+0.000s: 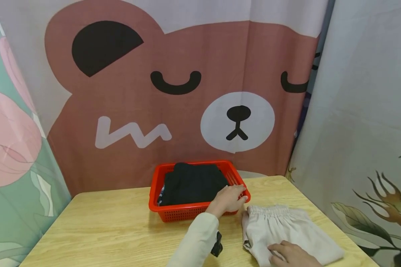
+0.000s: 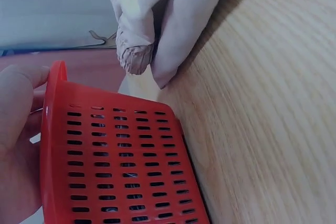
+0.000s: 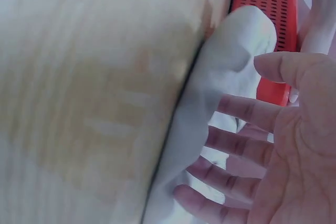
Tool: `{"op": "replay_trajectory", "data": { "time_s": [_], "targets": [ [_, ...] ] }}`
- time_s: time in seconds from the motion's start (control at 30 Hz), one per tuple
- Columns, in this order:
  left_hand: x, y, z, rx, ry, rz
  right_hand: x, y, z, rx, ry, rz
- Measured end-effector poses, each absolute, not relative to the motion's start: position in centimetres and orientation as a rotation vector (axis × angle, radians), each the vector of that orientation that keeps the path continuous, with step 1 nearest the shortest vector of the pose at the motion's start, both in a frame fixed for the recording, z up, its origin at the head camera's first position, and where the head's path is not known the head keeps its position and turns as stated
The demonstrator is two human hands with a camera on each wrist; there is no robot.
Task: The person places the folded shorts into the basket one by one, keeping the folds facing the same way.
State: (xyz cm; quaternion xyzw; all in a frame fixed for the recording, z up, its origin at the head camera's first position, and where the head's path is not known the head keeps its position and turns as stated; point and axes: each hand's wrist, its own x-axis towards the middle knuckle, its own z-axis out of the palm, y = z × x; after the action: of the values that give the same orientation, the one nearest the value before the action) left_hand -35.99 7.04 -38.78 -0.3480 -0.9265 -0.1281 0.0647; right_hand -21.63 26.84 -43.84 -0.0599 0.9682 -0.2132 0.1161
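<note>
A red plastic basket (image 1: 183, 214) with slotted walls stands at the back of the table. Folded black cloth (image 1: 195, 183) fills much of it, with a bit of patterned fabric at the left edge. My left hand (image 1: 228, 199) grips the rim at the basket's front right corner; some fingers are behind the rim in the left wrist view. To the right lies a folded light beige garment (image 1: 287, 230) with a gathered elastic waist. My right hand (image 3: 294, 129) is at its near side, fingers loosely extended and spread, touching or just above the cloth.
The light wooden table (image 1: 113, 230) reaches the curtains behind it. A brown bear-print curtain (image 1: 120, 96) hangs at the back, with flowered curtains on both sides. A small black object (image 1: 217, 245) shows beside my left sleeve.
</note>
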Motion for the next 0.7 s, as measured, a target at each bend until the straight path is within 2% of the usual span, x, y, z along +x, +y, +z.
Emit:
{"op": "replay_trajectory", "data": {
  "time_s": [0.17, 0.4, 0.7],
  "targets": [
    [-35.8, 6.9, -38.2, -1.031, -2.734, -0.54, -21.8, 27.3, -42.5, -0.169, 2.876, -0.707],
    [-34.7, 6.5, -37.1, -0.965, -2.502, -0.871, -21.2, 28.7, -40.5, -0.327, 3.078, -0.942],
    [-31.7, 6.0, -36.5, -0.868, -2.189, -1.359, -20.3, 29.7, -39.2, -0.204, 3.276, -1.165]
  ]
}}
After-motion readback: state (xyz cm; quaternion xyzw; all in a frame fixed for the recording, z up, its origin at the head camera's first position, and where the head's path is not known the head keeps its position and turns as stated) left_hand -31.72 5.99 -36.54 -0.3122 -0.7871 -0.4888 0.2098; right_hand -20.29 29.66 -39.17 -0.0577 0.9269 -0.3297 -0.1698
